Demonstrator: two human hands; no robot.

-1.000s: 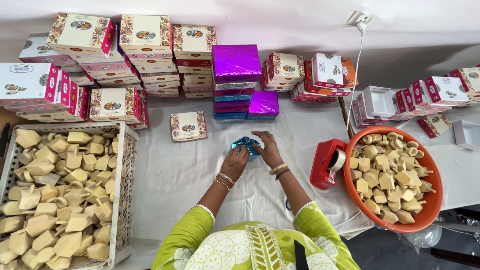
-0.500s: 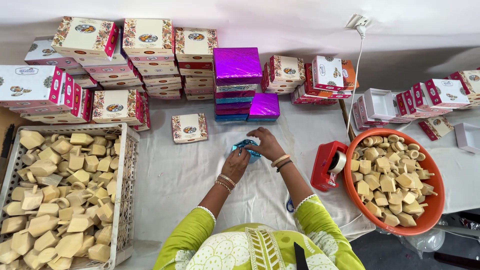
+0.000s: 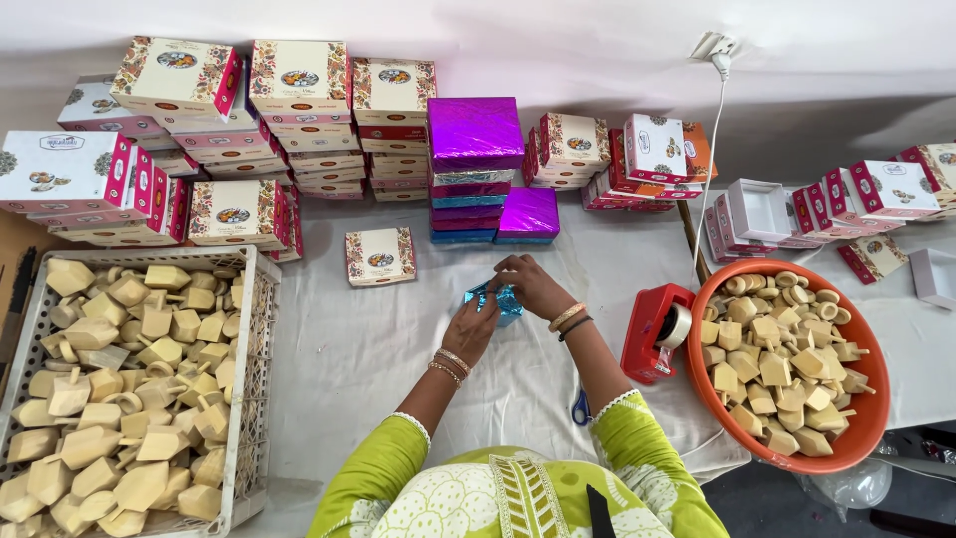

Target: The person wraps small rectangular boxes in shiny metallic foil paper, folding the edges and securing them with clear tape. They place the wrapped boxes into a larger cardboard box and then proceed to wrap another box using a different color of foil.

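Note:
A small box in shiny blue foil wrap (image 3: 498,302) lies on the white cloth in front of me. My left hand (image 3: 472,330) presses on its near left side. My right hand (image 3: 533,286) grips its far right side from above. Both wrists wear bangles. The hands hide most of the box. A single patterned box (image 3: 378,256) lies flat just left of the hands. Behind them stands a stack of purple and blue foil-wrapped boxes (image 3: 476,159), with a smaller purple one (image 3: 528,214) beside it.
A white crate (image 3: 257,379) of pale wooden pieces sits at left, an orange tub (image 3: 868,418) of similar pieces at right. A red tape dispenser (image 3: 657,334) and blue-handled scissors (image 3: 581,406) lie near my right arm. Patterned boxes (image 3: 299,100) are stacked along the wall.
My hands have shifted slightly on the blue foil box, the right hand now further over its top. Nothing else has moved.

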